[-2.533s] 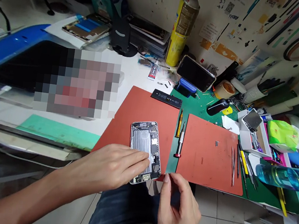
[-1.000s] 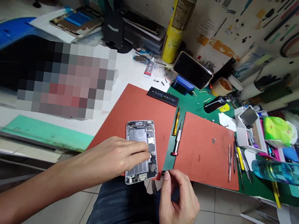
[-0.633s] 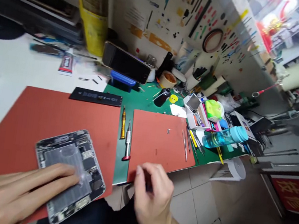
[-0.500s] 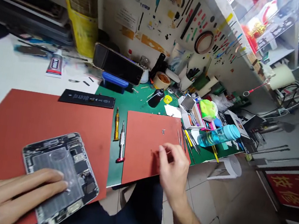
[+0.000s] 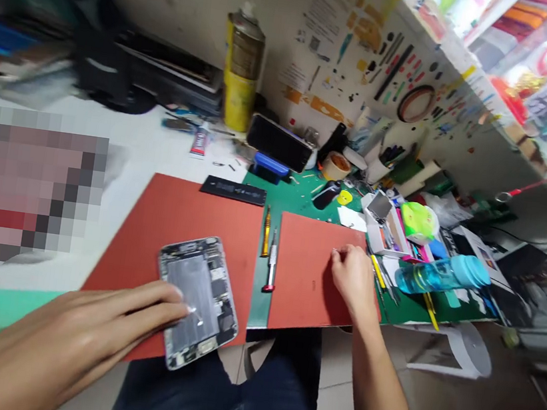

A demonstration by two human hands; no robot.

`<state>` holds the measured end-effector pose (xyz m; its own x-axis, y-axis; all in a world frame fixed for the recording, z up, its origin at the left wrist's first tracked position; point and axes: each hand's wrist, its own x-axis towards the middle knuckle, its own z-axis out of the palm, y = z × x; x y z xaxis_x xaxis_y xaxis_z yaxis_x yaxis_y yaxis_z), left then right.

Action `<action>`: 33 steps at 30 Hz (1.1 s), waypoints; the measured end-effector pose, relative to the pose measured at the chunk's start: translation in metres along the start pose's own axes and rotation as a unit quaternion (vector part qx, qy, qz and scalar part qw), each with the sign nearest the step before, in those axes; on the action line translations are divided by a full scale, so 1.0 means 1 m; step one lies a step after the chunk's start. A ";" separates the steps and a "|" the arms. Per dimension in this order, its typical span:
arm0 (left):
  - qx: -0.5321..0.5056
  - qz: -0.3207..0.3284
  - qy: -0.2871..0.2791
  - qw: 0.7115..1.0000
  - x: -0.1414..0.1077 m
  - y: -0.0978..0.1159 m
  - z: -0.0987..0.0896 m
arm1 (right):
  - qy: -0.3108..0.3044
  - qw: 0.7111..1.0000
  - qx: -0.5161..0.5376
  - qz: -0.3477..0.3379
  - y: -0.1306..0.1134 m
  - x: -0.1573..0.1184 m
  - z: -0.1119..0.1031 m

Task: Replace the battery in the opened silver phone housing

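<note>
My left hand [image 5: 123, 309] holds the opened smartphone [image 5: 215, 285] at its left side, fingers lying on the grey bare bay inside; the thumb is hidden. The phone sits tilted over the front of the left red mat [image 5: 131, 247]. My right hand [image 5: 354, 279] is over the right red mat [image 5: 302, 256], toward its far right part. Its fingers are curled together, and anything between them is too small to make out. Between the mats lie a gold screwdriver [image 5: 267, 231] and a silver screwdriver with a red end [image 5: 272, 262].
A flat black battery [image 5: 233, 190] lies at the left mat's back edge. Behind stands a phone on a blue stand [image 5: 271, 166]. To the right are tweezers and picks [image 5: 380, 276], a blue water bottle [image 5: 440, 275] and a parts box [image 5: 386, 230]. A spray can [image 5: 242, 73] stands at the wall.
My view has turned left and pulled back. My right hand has moved farther over its mat, where small metal bits lay. My left hand stays on the phone.
</note>
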<state>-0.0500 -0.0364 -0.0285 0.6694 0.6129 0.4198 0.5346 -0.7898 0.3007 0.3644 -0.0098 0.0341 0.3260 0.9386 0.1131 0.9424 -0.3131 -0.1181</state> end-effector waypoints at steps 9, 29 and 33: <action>-0.065 -0.049 0.077 0.994 0.020 0.042 -0.022 | 0.014 0.999 0.043 -0.019 0.003 -0.004 0.003; -0.527 -0.437 0.045 0.727 0.067 0.115 -0.004 | 0.187 0.878 0.277 -0.343 -0.100 -0.137 -0.009; -0.555 -0.443 0.025 0.704 0.067 0.112 -0.001 | 0.191 0.865 0.299 -0.355 -0.104 -0.139 -0.005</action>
<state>0.0545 -0.0842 0.0339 0.2932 0.8962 -0.3329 -0.0194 0.3537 0.9352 0.2213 -0.1088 0.0356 -0.2106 0.7114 0.6705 0.7452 0.5607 -0.3609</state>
